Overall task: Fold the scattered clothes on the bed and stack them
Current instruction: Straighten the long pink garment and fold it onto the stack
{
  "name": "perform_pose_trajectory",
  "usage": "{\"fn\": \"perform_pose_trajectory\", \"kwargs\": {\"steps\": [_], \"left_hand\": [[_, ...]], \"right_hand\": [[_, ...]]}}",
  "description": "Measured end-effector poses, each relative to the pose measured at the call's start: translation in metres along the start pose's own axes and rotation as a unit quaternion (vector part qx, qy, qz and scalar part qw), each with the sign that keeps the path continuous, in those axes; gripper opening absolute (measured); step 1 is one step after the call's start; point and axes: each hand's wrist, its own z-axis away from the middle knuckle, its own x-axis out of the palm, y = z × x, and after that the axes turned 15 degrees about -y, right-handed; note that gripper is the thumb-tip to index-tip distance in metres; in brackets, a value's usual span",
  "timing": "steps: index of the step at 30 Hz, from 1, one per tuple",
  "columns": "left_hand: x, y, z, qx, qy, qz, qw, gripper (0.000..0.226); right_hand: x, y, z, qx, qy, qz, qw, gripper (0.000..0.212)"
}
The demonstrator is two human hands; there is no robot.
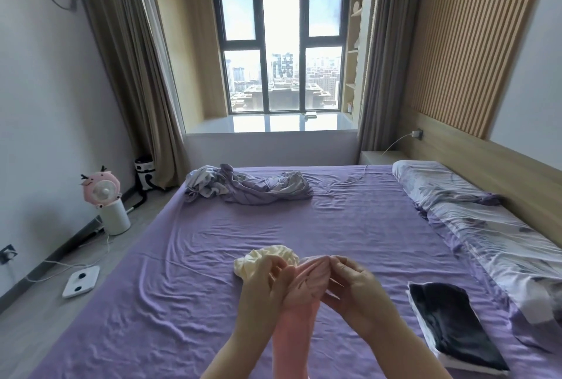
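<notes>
A pink garment [299,302] hangs bunched above the purple bed [188,281], low in the middle of the view. My left hand [261,290] grips its upper left edge and my right hand [354,290] pinches its upper right edge. Just behind my left hand a cream garment [273,255] lies crumpled on the sheet. A folded stack, black cloth on top of white [453,330], rests on the bed at the lower right.
A crumpled purple blanket [246,185] lies at the far left end of the bed. Floral pillows [474,214] line the right side by the wooden headboard. On the floor at left stand a pink fan [102,191] and a white scale [80,281].
</notes>
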Motion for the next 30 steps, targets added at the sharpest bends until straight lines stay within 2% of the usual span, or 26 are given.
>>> {"fn": "perform_pose_trajectory", "kwargs": {"steps": [2,5,8,10,11,13,15,17,20,22,24,26,28,30], "left_hand": [[-0.005,0.0,0.002,0.051,0.019,-0.094,0.994,0.012],[-0.012,0.007,0.003,0.099,0.039,-0.15,0.983,0.033],[-0.012,0.016,0.003,0.055,-0.003,-0.168,0.984,0.046],[-0.009,0.02,0.001,0.002,-0.042,-0.156,0.987,0.04],[-0.009,0.021,-0.001,-0.024,-0.062,-0.107,0.992,0.029],[-0.01,0.024,-0.004,-0.082,-0.105,0.077,0.988,0.013],[-0.013,0.025,-0.008,-0.145,-0.097,0.241,0.955,0.009],[-0.016,0.027,-0.012,-0.184,-0.081,0.349,0.915,0.01],[-0.019,0.032,-0.02,-0.194,-0.048,0.483,0.852,0.015],[-0.021,0.037,-0.026,-0.19,-0.034,0.527,0.827,0.02],[-0.019,0.042,-0.031,-0.177,-0.043,0.538,0.823,0.021],[-0.015,0.044,-0.033,-0.167,-0.049,0.535,0.827,0.02],[-0.009,0.045,-0.035,-0.147,-0.058,0.485,0.86,0.028],[-0.004,0.045,-0.033,-0.126,-0.072,0.419,0.896,0.025]], "right_hand": [[0.002,0.001,-0.003,-0.005,0.001,-0.007,1.0,0.018],[0.007,0.002,-0.006,-0.033,0.025,0.068,0.997,0.018],[0.01,0.003,-0.008,-0.062,0.029,0.129,0.989,0.016],[0.013,0.003,-0.008,-0.075,0.029,0.158,0.984,0.015],[0.013,0.003,-0.008,-0.081,0.029,0.168,0.982,0.015],[0.012,0.003,-0.007,-0.089,0.024,0.176,0.98,0.014],[0.009,0.003,-0.006,-0.087,0.015,0.197,0.976,0.015],[0.005,0.005,-0.006,-0.083,0.01,0.226,0.971,0.015],[0.0,0.007,-0.008,-0.076,0.022,0.284,0.956,0.014],[-0.002,0.01,-0.009,-0.077,0.035,0.355,0.931,0.011],[-0.001,0.011,-0.011,-0.107,0.061,0.432,0.893,0.008],[0.003,0.008,-0.012,-0.165,0.084,0.424,0.887,0.011],[0.009,0.002,-0.012,-0.195,0.053,0.4,0.894,0.007],[0.015,-0.002,-0.01,-0.185,-0.003,0.47,0.863,0.008]]}}
